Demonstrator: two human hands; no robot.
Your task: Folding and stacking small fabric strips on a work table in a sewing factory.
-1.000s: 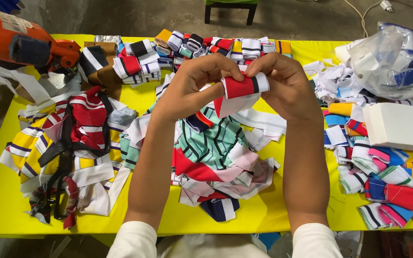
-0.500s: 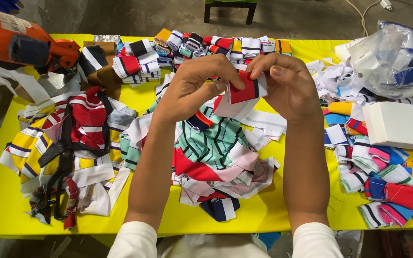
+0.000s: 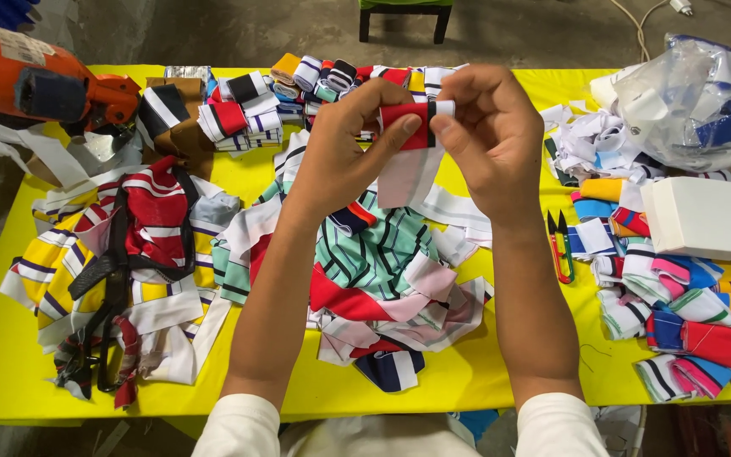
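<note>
Both hands are raised over the middle of a yellow table (image 3: 484, 389). My left hand (image 3: 340, 152) and my right hand (image 3: 488, 140) together pinch a small strip of knit fabric (image 3: 408, 127), red with a dark stripe and white ends. A white tail of the strip hangs down between the hands. Below them lies a heap of striped fabric pieces (image 3: 374, 279) in green, red, white and navy.
An orange power tool (image 3: 35, 80) sits at the far left. Folded striped pieces (image 3: 239, 114) line the back edge. A heap of red and yellow fabric (image 3: 120, 262) lies left. Small snips (image 3: 558, 245), a white box (image 3: 708, 218), a plastic bag (image 3: 695, 101) and more pieces lie right.
Both hands have risen slightly and moved farther from me with the strip. The strip has been turned and folded tighter between the fingers.
</note>
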